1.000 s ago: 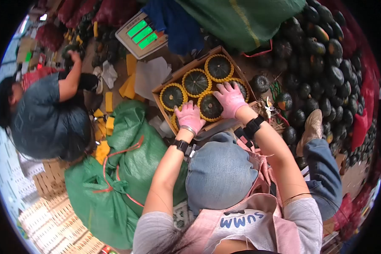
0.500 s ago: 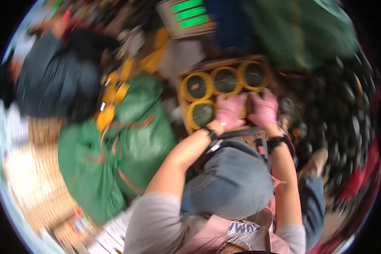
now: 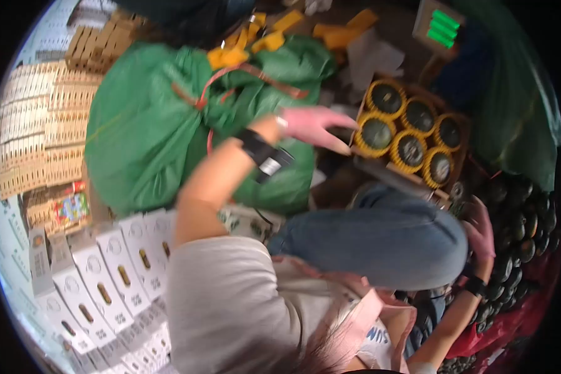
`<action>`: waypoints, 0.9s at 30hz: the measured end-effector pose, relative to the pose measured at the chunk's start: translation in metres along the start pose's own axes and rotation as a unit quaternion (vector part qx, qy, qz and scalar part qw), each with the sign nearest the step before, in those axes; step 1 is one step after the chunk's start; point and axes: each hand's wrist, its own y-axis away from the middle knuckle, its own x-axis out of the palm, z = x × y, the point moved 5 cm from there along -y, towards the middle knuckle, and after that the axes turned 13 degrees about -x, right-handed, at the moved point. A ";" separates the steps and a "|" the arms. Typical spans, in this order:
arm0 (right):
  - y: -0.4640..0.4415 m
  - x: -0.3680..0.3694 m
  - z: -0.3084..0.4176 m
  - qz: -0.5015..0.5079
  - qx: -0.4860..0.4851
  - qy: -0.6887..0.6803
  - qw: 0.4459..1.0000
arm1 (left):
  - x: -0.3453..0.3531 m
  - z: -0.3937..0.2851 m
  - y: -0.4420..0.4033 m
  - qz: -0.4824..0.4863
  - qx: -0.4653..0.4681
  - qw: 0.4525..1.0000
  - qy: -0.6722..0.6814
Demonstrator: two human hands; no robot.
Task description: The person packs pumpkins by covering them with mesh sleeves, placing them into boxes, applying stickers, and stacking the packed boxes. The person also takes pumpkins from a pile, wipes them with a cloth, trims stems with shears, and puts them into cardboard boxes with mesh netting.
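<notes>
An open cardboard box (image 3: pixel 464 140) holds several dark green squashes (image 3: pixel 375 133), each ringed by a yellow foam net. My left hand (image 3: pixel 318 126), in a pink glove, hovers just left of the box over the green sack (image 3: pixel 149 124); its fingers are apart and nothing is in them. My right hand (image 3: pixel 480 232), gloved the same way, is below the box's right corner, beside my knee. A small dark round thing (image 3: pixel 458 199) lies by its fingertips; whether the hand grips anything is too blurred to tell.
Bare dark squashes (image 3: pixel 511 230) are heaped at the right. White cartons (image 3: pixel 115 280) stand in rows at the lower left, with stacked tan cartons (image 3: pixel 31 131) above them. A scale display (image 3: pixel 442 28) glows green at the top, near yellow foam pieces (image 3: pixel 349 31).
Both hands have left the squashes in the box, my left hand going left and my right hand right and down. The view has swung left, and the co-worker is mostly out of sight.
</notes>
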 end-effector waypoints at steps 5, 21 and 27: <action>0.130 -0.084 -0.027 -0.056 0.075 0.025 0.995 | 0.042 0.071 0.191 0.102 -0.174 0.963 0.181; 0.231 -0.304 0.001 -0.156 -0.043 0.244 0.956 | 0.335 0.167 0.300 -0.225 -0.554 0.802 -0.009; 0.224 -0.281 -0.032 -0.197 0.062 0.253 0.945 | 0.340 0.176 0.301 -0.279 -0.554 0.784 -0.023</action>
